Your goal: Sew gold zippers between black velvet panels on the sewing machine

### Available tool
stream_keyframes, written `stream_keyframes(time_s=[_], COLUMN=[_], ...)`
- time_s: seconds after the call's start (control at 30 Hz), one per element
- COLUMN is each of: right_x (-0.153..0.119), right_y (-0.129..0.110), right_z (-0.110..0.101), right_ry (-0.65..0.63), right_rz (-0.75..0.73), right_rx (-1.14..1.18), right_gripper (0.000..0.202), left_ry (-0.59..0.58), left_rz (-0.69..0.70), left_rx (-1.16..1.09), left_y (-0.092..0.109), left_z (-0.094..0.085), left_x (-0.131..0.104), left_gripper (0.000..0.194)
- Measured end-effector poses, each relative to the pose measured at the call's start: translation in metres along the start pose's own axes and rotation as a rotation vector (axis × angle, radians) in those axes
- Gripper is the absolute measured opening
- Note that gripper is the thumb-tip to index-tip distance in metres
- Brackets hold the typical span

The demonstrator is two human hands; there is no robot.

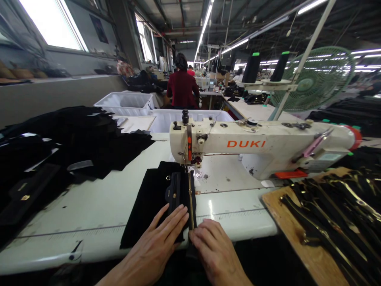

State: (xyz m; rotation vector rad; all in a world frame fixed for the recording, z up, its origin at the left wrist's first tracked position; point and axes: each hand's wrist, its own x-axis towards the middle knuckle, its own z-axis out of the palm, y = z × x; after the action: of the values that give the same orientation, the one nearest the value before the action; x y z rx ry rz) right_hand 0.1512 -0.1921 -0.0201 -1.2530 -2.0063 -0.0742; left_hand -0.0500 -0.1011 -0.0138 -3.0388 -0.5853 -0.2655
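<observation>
White sewing machine lettered DUKI [262,149] noted on the pale table [98,202]. Black fabric panel [145,202] laid left of and under its needle area, pressed by the left hand [160,238], fingers extended, slightly spread. Black strip with gold metal zipper [191,202], along the panel's right side, pinched near its near end by curled fingers of the right hand [212,244].

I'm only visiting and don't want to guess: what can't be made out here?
In the head view:
White metal sewing machine, needle tip: too small and dark.
Whether the right hand pinches or presses the black, brass-toothed zipper: curled fingers hide it.
Lettering on the small black flap: too small.
Black fabric pile, far end: cut off by the left edge.
</observation>
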Motion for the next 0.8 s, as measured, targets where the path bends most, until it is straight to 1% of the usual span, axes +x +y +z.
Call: stream_keyframes(time_s=[0.17,0.33,0.4,0.47,0.5,0.57,0.63,0.67,0.7,0.77,0.8], right_x=[0.002,0.003,0.004,0.002,0.001,0.0,0.004,0.009,0.017,0.038,0.05], right_y=[0.001,-0.001,-0.002,-0.002,-0.001,0.004,0.013,0.02,0.028,0.045,0.054], right_z=[-0.001,-0.003,-0.002,0.001,0.002,0.002,-0.002,-0.006,-0.01,-0.015,-0.015], right_ry=[-0.007,-0.007,0.002,0.001,0.009,0.046,0.049,0.02,-0.014,-0.087,-0.122], right_rz=[-0.006,-0.01,-0.018,-0.026,-0.034,-0.075,-0.106,-0.075,-0.014,0.134,0.174], right_rx=[-0.026,-0.054,-0.062,-0.066,-0.071,-0.072,0.009,0.062,0.097,0.082,0.037], right_gripper=[0.026,0.024,0.023,0.024,0.024,0.024,0.025,0.026,0.028,0.036,0.042], left_ry=[0.003,0.04,0.032,-0.003,-0.026,-0.057,-0.045,-0.03,-0.014,0.008,0.005], left_rz=[0.033,0.025,0.018,0.004,-0.004,-0.012,-0.018,-0.016,-0.008,0.015,0.031], left_rx=[0.034,-0.006,-0.024,-0.073,-0.109,-0.175,-0.204,-0.206,-0.206,-0.205,-0.2], left_y=[0.0,0.003,0.003,0.001,0.0,-0.003,-0.005,-0.006,-0.006,-0.007,-0.009], left_z=[0.0,0.001,-0.001,-0.006,-0.01,-0.021,-0.034,-0.041,-0.047,-0.053,-0.053], left_x=[0.002,0.003,0.002,0.002,0.002,0.003,0.007,0.009,0.012,0.017,0.02], left_gripper=[0.073,0.075,0.073,0.07,0.072,0.083,0.092,0.093,0.092,0.081,0.073])
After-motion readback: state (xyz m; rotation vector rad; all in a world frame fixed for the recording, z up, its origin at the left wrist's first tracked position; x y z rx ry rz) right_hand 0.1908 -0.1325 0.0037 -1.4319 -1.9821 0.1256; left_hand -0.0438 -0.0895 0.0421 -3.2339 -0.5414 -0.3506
